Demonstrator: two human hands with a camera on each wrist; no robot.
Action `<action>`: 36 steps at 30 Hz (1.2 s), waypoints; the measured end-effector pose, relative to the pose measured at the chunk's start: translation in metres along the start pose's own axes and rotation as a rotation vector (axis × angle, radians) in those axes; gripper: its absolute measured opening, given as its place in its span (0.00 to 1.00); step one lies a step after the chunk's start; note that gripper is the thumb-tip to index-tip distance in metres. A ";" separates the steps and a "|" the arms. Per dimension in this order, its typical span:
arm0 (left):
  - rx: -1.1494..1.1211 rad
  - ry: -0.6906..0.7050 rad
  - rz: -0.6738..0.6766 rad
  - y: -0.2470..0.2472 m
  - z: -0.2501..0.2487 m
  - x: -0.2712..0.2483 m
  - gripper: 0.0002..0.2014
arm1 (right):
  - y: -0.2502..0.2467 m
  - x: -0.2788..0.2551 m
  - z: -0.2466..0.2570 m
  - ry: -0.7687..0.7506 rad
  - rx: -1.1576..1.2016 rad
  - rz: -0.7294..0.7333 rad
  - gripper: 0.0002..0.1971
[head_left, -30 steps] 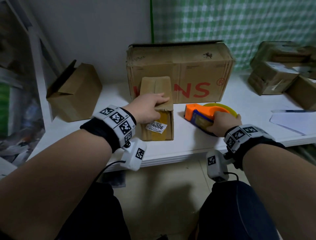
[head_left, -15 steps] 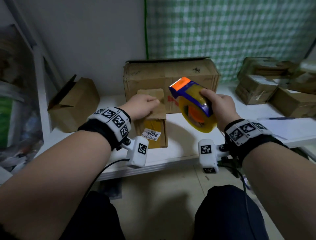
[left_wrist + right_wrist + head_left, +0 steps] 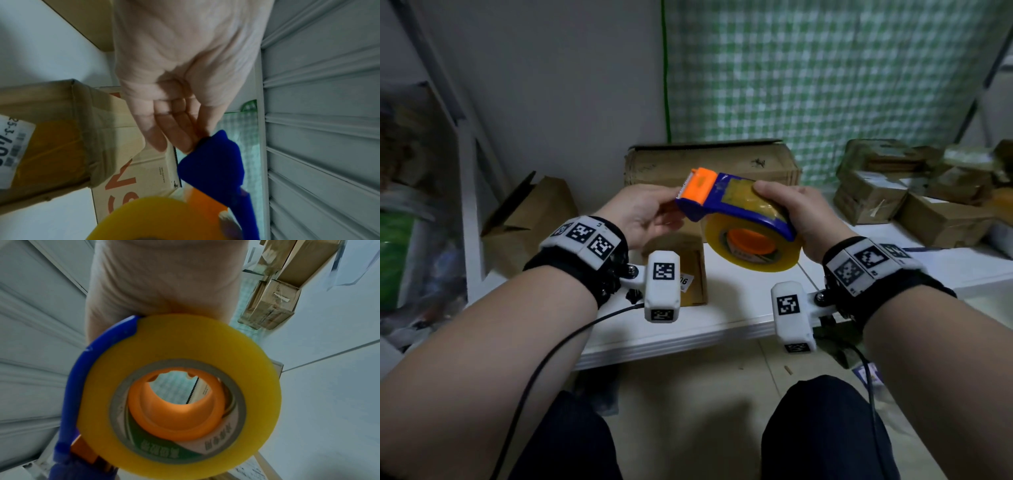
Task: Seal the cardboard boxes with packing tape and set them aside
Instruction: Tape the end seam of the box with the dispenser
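Observation:
My right hand [image 3: 796,212] grips a blue and orange tape dispenser [image 3: 736,205] with a yellow tape roll [image 3: 755,248], held up in the air over the white table [image 3: 722,308]. My left hand [image 3: 650,214] pinches the dispenser's orange front end. In the left wrist view, thumb and fingers [image 3: 183,129] meet on the dispenser's blue tip [image 3: 213,162]. The roll [image 3: 179,399] fills the right wrist view. A small taped cardboard box [image 3: 690,274] with a white label stands on the table under my hands, partly hidden; it also shows in the left wrist view [image 3: 61,138].
A large cardboard box with red letters [image 3: 712,164] stands against the wall behind. An open-flapped box [image 3: 534,212] lies at the left. Several taped boxes [image 3: 893,195] are piled at the right, with a sheet of paper [image 3: 979,263] in front of them.
My right hand lifted the tape dispenser off the table and turned it. My left hand left the small box's top and took hold of the dispenser's front end.

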State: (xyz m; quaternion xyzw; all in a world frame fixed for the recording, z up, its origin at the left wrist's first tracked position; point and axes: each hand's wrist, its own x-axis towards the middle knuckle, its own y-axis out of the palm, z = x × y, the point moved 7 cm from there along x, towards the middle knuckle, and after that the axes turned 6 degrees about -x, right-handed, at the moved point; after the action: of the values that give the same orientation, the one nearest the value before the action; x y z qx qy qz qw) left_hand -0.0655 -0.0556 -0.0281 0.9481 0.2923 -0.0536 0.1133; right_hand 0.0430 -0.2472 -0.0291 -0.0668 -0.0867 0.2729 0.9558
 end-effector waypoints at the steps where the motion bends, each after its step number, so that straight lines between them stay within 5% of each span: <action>1: -0.011 -0.006 -0.004 0.000 0.000 -0.002 0.01 | 0.001 -0.001 0.001 0.004 -0.001 0.007 0.19; 13: 0.138 -0.027 -0.274 -0.055 0.002 0.005 0.11 | 0.004 0.005 0.016 0.105 -0.245 0.191 0.35; 23: 0.129 -0.038 -0.417 -0.085 0.015 0.005 0.11 | 0.020 0.004 0.023 0.144 -0.433 0.288 0.25; 36: -0.019 -0.120 -0.335 -0.090 0.054 -0.007 0.10 | 0.038 0.021 0.055 0.113 -0.768 0.161 0.19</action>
State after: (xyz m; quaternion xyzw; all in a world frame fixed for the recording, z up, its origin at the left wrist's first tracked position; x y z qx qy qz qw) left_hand -0.1243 0.0000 -0.0953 0.8799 0.4396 -0.1256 0.1292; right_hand 0.0300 -0.1991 0.0210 -0.4409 -0.1243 0.2904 0.8401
